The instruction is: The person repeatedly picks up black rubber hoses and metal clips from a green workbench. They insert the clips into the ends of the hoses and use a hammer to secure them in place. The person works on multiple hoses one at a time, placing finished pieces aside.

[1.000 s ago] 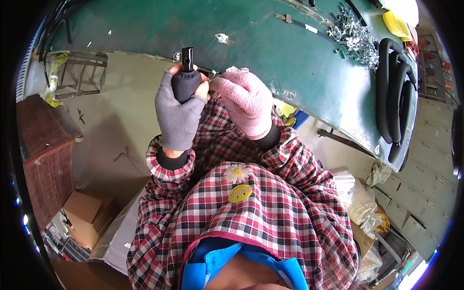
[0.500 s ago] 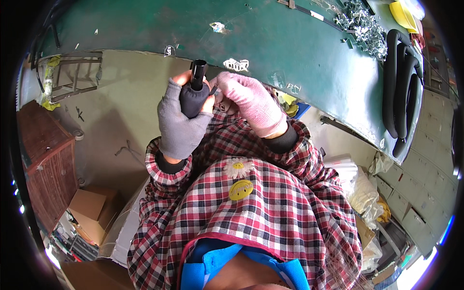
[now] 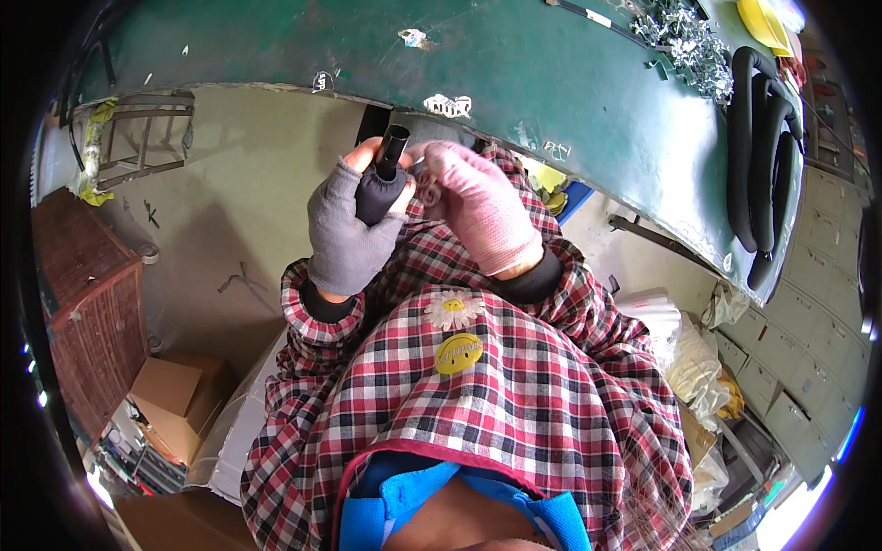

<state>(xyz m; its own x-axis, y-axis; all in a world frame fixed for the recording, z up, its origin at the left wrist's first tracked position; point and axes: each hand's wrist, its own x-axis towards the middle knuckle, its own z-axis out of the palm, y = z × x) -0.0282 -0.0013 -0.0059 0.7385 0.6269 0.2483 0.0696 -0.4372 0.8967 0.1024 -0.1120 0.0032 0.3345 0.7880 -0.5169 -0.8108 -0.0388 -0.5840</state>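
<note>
My left hand [image 3: 347, 230], in a grey fingerless glove, is wrapped round a black tube [image 3: 393, 152] covered by a dark fabric sleeve [image 3: 378, 195]. The tube's bare, hollow end sticks up out of the gathered sleeve and leans slightly right. On the other side, my right hand [image 3: 480, 204], in a pink fingerless glove, has its fingers curled in close to the sleeve's upper edge. Its fingertips are partly hidden, and whatever they pinch does not show. Both hands are above my checked smock [image 3: 514, 386], just short of the green table's near edge.
The green table [image 3: 276, 46] spans the far side. Black padded tubes [image 3: 753, 156] lie on its right end, near a heap of shiny metal clips [image 3: 689, 55] and a yellow bowl [image 3: 764, 26]. A brown wooden cabinet [image 3: 92, 312] and an open cardboard box [image 3: 170, 395] stand left.
The black tube has moved slightly right and down in my left hand and now leans more to the right. My right hand's fingers have come in nearer to the sleeve's top.
</note>
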